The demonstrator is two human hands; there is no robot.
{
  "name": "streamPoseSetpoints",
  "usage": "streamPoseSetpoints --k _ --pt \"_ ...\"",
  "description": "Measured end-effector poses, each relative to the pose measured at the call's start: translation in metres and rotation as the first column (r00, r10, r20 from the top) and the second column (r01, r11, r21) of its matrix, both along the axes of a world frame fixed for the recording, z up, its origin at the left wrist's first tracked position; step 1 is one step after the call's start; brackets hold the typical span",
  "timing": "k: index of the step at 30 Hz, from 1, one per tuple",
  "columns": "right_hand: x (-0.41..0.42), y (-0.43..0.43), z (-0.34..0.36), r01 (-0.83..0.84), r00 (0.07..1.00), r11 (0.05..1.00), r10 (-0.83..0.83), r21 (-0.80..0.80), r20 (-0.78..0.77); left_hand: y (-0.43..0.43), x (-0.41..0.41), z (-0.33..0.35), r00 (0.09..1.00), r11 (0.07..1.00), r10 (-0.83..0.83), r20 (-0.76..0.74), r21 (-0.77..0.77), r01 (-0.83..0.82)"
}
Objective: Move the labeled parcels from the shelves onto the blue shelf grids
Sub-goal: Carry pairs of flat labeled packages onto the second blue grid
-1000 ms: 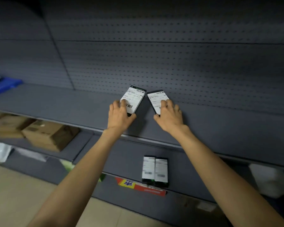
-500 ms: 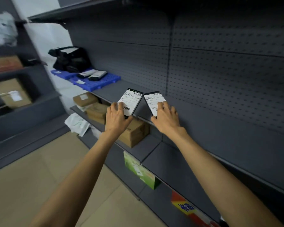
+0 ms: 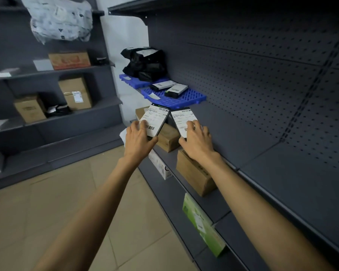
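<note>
My left hand (image 3: 139,140) grips a flat black parcel with a white barcode label (image 3: 155,119), held in the air off the shelf. My right hand (image 3: 198,142) holds a second flat labelled parcel (image 3: 183,119) just beside it, over the shelf's front edge. Ahead lies a blue shelf grid (image 3: 192,98) on the dark shelf, with two small labelled boxes (image 3: 169,88) on it. A second blue grid (image 3: 128,80) behind it carries a black plastic bag parcel (image 3: 145,63).
Cardboard boxes (image 3: 194,173) sit on the lower shelf under my hands, with a green box (image 3: 202,225) on the bottom shelf. The left rack holds more cartons (image 3: 76,93) and a white bagged parcel (image 3: 61,18). Tiled floor (image 3: 57,202) lies between the racks.
Both hands have lifted the two parcels off the shelf and carried them left. My view has swung left, and the blue grids are now close ahead.
</note>
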State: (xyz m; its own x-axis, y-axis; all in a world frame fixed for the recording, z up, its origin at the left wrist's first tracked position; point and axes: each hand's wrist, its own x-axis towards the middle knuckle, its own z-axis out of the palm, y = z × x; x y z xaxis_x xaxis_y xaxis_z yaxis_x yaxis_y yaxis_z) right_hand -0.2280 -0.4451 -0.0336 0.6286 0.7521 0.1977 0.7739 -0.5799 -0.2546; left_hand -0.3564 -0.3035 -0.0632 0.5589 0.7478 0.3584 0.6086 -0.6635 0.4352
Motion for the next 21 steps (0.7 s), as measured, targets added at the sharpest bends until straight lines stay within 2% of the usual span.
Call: streamPoseSetpoints --k 8,15,21 --pt "0.079 0.142 0.01 -0.062 0.998 0.998 0.061 0.032 0.024 0.131 0.065 0.016 0.999 0.999 0.032 0.013 0.008 -0.032" --pt "0.159 0.253 0.03 -0.023 0.998 0.999 0.021 0.023 0.057 0.241 0.143 0.036 1.0 1.0 0.004 0.017 0.01 -0.004" --pt "0.207 0.32 0.023 0.052 0.998 0.999 -0.052 0.008 0.046 0.321 0.203 0.035 0.996 0.996 -0.089 0.001 -0.003 0.089"
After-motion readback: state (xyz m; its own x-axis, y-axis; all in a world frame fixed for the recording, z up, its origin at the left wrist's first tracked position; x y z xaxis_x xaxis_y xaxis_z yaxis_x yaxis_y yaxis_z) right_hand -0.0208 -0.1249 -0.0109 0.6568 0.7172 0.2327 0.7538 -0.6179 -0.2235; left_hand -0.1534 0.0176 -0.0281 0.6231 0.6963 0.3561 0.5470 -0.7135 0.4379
